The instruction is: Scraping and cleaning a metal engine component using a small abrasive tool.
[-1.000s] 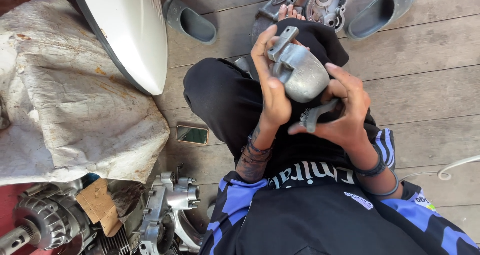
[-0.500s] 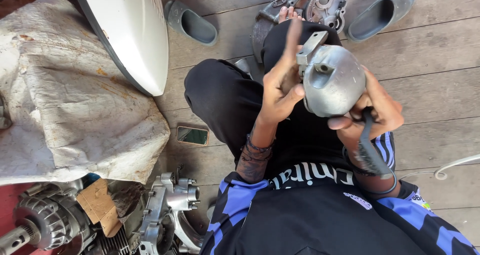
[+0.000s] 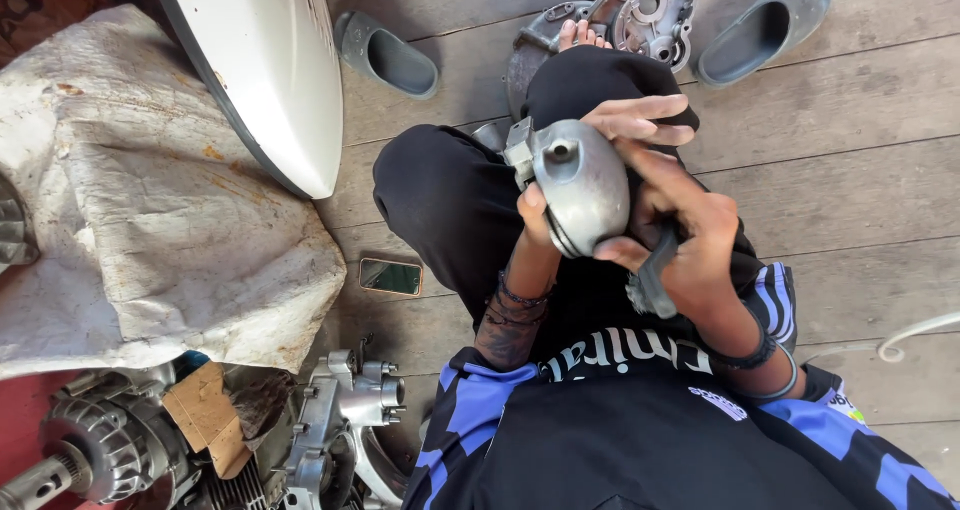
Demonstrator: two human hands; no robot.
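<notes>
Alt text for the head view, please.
Seated on a plank floor, a person grips a rounded grey metal engine part with the left hand and holds a dark tool in the right hand. A phone lies beside the leg.

Floor: weathered grey-brown wooden planks, boards running left to right, gaps between them visible. Even daylight, soft shadows.

Far left: a white curved panel with a dark edge, beside a stained white cloth draped over something bulky.

Near left: engine parts in grey metal, a scrap of cardboard among them.

Far: two grey slippers, well apart, an engine casing between them.

A phone lies flat on the planks.
</notes>
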